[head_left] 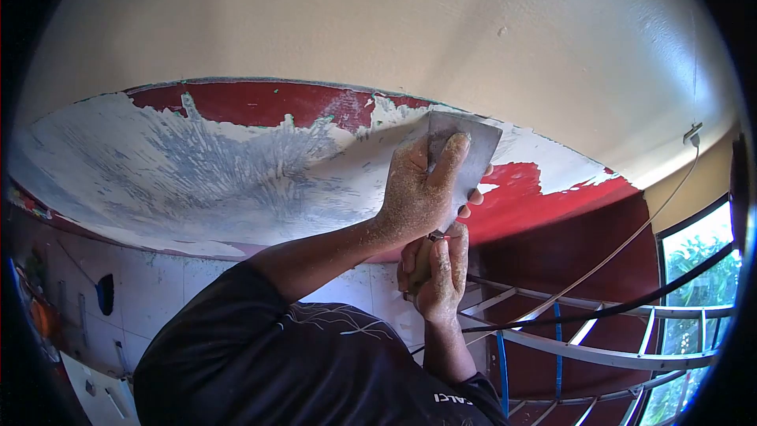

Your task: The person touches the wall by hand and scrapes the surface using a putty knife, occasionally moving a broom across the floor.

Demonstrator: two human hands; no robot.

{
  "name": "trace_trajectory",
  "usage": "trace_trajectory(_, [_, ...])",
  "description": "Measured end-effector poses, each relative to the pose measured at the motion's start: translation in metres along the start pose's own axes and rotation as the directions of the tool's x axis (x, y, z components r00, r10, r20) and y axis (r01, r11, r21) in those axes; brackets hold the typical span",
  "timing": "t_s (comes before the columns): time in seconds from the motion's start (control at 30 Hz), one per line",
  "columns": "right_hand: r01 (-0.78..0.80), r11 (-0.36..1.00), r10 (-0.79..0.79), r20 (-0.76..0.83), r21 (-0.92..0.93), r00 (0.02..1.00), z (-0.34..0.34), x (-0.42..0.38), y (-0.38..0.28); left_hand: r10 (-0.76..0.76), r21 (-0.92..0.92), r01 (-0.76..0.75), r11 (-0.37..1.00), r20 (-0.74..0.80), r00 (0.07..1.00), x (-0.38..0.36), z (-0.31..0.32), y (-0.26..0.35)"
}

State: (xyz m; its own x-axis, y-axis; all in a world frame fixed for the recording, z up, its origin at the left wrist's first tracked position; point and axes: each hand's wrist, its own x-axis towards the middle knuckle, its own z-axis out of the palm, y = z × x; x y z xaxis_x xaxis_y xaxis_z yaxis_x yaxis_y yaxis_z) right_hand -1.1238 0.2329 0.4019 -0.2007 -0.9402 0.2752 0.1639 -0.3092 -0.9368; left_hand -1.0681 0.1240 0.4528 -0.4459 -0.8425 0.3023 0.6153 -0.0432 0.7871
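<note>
My left hand grips the wide metal blade of a putty knife, thumb flat on its near face and fingers curled behind it. Just below, my right hand is closed around the knife's handle. Pale dust coats both hands and forearms. Behind the blade runs a curved surface with rough white and grey patches over red paint. The blade's upper edge overlaps the border between this surface and a smooth beige surface.
Ladder-like metal framing with blue uprights stands at lower right, beside a bright window. A white cord runs from a fitting, and a thick black cable crosses the framing. Pale tiles show at left.
</note>
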Motion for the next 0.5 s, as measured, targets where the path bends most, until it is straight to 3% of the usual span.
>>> trace_trajectory(0.13, [0.055, 0.998, -0.057, -0.061, -0.032, 0.997, 0.0104, 0.0082, 0.0019, -0.019, 0.055, 0.021, 0.998, -0.024, 1.000, 0.0035, -0.0004, 0.0047])
trace_trajectory(0.23, [0.037, 0.999, -0.037, -0.050, 0.003, 0.998, 0.0079, 0.0005, 0.0018, -0.030, -0.012, 0.030, 0.999, 0.004, 1.000, 0.0011, 0.0016, 0.0055])
trace_trajectory(0.5, [-0.028, 1.000, 0.028, -0.044, 0.003, 0.999, 0.0065, 0.0048, -0.0024, -0.005, 0.028, 0.005, 1.000, -0.007, 1.000, 0.0033, 0.0013, 0.0066])
